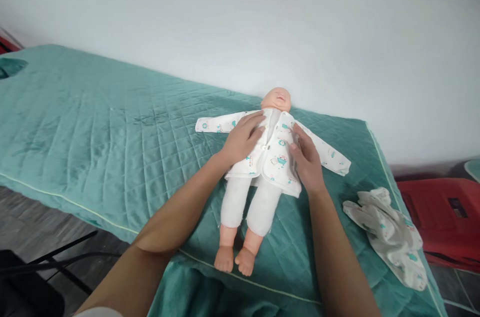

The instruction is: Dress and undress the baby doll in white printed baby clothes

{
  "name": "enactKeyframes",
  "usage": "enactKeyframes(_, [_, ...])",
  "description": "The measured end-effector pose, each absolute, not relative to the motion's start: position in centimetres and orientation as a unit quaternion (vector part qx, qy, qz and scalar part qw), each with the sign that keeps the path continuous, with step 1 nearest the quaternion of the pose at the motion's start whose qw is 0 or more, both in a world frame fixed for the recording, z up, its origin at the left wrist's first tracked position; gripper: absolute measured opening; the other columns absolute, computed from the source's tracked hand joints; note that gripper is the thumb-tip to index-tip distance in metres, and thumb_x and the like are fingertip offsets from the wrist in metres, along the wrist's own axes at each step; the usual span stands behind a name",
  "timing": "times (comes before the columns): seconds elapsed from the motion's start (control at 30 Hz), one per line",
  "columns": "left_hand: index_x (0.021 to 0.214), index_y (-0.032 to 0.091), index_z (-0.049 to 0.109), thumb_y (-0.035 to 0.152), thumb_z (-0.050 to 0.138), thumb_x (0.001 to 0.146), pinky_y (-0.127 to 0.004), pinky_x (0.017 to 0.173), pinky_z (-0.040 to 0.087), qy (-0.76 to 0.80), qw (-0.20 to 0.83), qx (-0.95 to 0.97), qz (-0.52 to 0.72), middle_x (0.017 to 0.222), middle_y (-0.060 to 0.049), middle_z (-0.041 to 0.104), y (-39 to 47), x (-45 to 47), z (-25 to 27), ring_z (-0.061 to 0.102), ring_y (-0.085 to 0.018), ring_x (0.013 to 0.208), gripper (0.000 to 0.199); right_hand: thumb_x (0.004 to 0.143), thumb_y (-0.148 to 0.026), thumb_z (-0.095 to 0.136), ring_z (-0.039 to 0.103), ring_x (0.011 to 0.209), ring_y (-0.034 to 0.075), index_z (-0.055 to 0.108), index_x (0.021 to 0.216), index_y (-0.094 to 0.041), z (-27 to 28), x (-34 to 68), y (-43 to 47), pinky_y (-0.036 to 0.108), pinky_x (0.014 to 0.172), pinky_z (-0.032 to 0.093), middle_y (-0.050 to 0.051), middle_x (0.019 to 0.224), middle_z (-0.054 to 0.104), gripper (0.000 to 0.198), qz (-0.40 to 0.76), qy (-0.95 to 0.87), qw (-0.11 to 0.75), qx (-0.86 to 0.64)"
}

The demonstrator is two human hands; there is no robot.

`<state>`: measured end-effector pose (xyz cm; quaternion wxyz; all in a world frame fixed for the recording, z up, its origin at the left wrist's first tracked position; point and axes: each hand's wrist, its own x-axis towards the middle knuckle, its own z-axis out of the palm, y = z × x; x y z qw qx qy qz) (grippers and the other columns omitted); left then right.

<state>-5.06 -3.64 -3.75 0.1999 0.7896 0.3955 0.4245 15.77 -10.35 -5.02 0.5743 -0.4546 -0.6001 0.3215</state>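
- In the head view, a doll (pixel 264 207) lies on its back on a green quilted cover (pixel 123 142), its head near the white wall (pixel 157 12) and its bare feet toward the person.
- The doll wears a white printed jacket (pixel 276 159); both sleeves stretch outward, one to each side. The front edges stand apart at the neck, come together around mid-chest and part again at the hem. White fabric covers the legs down to the lower shins.
- The left hand (pixel 244 138) rests on the jacket's left side as seen here, palm down, fingers extended over the chest, clamped on nothing visible.
- The right hand (pixel 309 159) touches the jacket's opposite side, beside the other sleeve, thumb and fingers slightly apart.
- A crumpled printed cloth (pixel 393 239) lies near the cover's right edge, apart from the doll.
- Beyond that edge, lower down, is a red object (pixel 442 217).
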Motion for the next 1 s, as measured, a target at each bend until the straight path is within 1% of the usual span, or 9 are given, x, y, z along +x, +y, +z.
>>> enactKeyframes(0.1, [0.142,0.019,0.054,0.036,0.039,0.104,-0.048,0.126,0.030,0.351,0.173,0.843,0.368,0.155,-0.009,0.050,-3.7,-5.3,-3.7,0.038,-0.023,0.150,0.044,0.096,-0.047,0.058,0.025,0.156,0.022,0.043,0.152,-0.033,-5.4,15.2,-10.3,0.050,0.130,0.016,0.002,0.166,0.032,0.059,0.300,-0.664,0.488,-0.482])
enactKeyframes(0.23, [0.150,0.022,0.046,0.038,0.029,0.106,-0.048,0.128,0.028,0.317,0.165,0.872,0.335,0.160,-0.004,0.045,-3.6,-5.5,-3.3,0.028,-0.021,0.155,0.050,0.097,-0.049,0.056,0.018,0.158,0.021,0.033,0.158,-0.033,-5.4,15.2,-10.2,0.049,0.131,0.013,0.000,0.169,0.023,0.066,0.293,-0.699,0.456,-0.467])
enactKeyframes(0.3, [0.149,0.022,0.048,0.038,0.029,0.106,-0.047,0.127,0.029,0.311,0.166,0.870,0.345,0.158,-0.004,0.047,-3.6,-5.5,-3.4,0.030,-0.021,0.154,0.050,0.097,-0.049,0.057,0.018,0.158,0.021,0.034,0.158,-0.034,-5.3,15.4,-10.2,0.049,0.131,0.013,-0.001,0.169,0.024,0.067,0.291,-0.707,0.456,-0.456])
enactKeyframes(0.4, [0.141,0.021,0.056,0.035,0.031,0.106,-0.047,0.124,0.034,0.324,0.165,0.843,0.397,0.150,-0.006,0.056,-4.0,-5.5,-3.9,0.042,-0.021,0.147,0.046,0.097,-0.049,0.057,0.019,0.157,0.022,0.039,0.156,-0.034,-5.2,15.6,-10.4,0.048,0.130,0.014,-0.002,0.169,0.025,0.063,0.282,-0.712,0.461,-0.448])
enactKeyframes(0.5, [0.131,0.020,0.061,0.030,0.034,0.104,-0.045,0.119,0.039,0.375,0.148,0.786,0.468,0.139,-0.008,0.064,-5.2,-6.2,-5.0,0.054,-0.020,0.134,0.039,0.099,-0.046,0.056,0.022,0.157,0.021,0.051,0.148,-0.035,-5.0,15.6,-11.1,0.048,0.130,0.015,-0.004,0.167,0.030,0.051,0.279,-0.718,0.466,-0.436])
enactKeyframes(0.6, [0.122,0.018,0.063,0.026,0.038,0.102,-0.042,0.114,0.044,0.436,0.135,0.740,0.494,0.130,-0.011,0.067,-7.5,-7.9,-6.4,0.058,-0.019,0.126,0.033,0.100,-0.041,0.055,0.026,0.155,0.019,0.058,0.142,-0.035,-5.1,15.3,-12.5,0.048,0.130,0.015,-0.003,0.162,0.040,0.042,0.283,-0.708,0.486,-0.427])
enactKeyframes(0.73, [0.125,0.015,0.059,0.022,0.041,0.099,-0.039,0.106,0.049,0.478,0.150,0.761,0.412,0.127,-0.013,0.064,-11.7,-10.6,-7.9,0.060,-0.022,0.120,0.032,0.099,-0.040,0.057,0.032,0.153,0.021,0.060,0.140,-0.032,-6.1,15.2,-15.6,0.050,0.129,0.019,-0.001,0.160,0.043,0.042,0.292,-0.670,0.512,-0.451])
enactKeyframes(0.83, [0.133,0.017,0.054,0.018,0.044,0.095,-0.042,0.103,0.048,0.492,0.124,0.806,0.304,0.127,-0.013,0.064,-14.5,-11.9,-8.3,0.060,-0.026,0.117,0.039,0.096,-0.040,0.061,0.037,0.151,0.023,0.058,0.142,-0.031,-7.1,15.6,-18.2,0.049,0.127,0.025,0.002,0.161,0.042,0.047,0.283,-0.649,0.507,-0.491])
enactKeyframes(1.0, [0.140,0.019,0.050,0.024,0.050,0.093,-0.043,0.100,0.047,0.494,0.119,0.821,0.262,0.119,-0.010,0.067,-16.1,-12.6,-8.2,0.061,-0.027,0.112,0.047,0.091,-0.042,0.066,0.055,0.132,0.029,0.059,0.140,-0.025,-8.2,16.0,-21.4,0.052,0.114,0.041,0.011,0.143,0.061,0.053,0.152,-0.668,0.429,-0.589])
